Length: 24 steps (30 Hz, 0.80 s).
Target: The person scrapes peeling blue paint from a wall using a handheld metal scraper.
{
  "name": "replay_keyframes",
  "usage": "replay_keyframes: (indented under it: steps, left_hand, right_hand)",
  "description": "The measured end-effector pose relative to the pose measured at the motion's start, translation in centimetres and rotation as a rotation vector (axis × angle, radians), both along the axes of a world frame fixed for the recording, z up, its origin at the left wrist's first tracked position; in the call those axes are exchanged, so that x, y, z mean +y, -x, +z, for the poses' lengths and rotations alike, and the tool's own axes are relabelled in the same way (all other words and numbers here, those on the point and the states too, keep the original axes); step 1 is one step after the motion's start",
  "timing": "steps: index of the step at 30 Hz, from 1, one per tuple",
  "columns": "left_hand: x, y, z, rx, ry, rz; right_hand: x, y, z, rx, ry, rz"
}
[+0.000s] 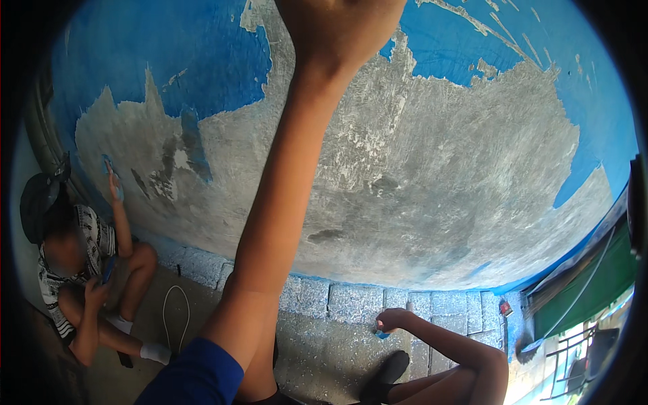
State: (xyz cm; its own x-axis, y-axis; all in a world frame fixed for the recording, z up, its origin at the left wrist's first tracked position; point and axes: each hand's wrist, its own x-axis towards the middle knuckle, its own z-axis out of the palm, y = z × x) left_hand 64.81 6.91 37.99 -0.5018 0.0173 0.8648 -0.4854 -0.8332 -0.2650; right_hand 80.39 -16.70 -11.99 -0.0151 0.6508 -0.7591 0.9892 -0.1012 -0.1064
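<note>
My left arm, in a blue sleeve, reaches up across the middle of the view in front of a wall point(445, 152). My left hand point(344, 25) is cut off by the top edge; its fingers, and anything in them, are hidden. Blue paint point(217, 55) covers the upper wall and ends in ragged edges around bare grey plaster. Low on the right, my right hand point(392, 321) is closed around a small blue object point(382, 334), just above the floor beside the blocks at the wall's foot. What that object is cannot be told.
A person point(81, 243) sits at the far left, one hand against the wall, the other holding a blue handheld object point(108, 270). A white cable loop point(164, 309) lies on the floor. Speckled blocks point(354, 301) line the wall's base. A small red box point(505, 309) and green sheeting point(582, 298) are at right.
</note>
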Motion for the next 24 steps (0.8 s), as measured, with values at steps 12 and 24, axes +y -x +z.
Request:
replay_keyframes:
  steps: [12,24]
  left_hand:
    - [0.6,-0.7,-0.3,-0.011,0.023,-0.003]
    - [0.0,0.2,-0.4,-0.019,-0.017,0.031]
  right_hand:
    - [-0.3,-0.4,-0.9,0.011,0.04,-0.004]
    - [-0.4,-0.1,0.3,0.012,0.076,-0.032]
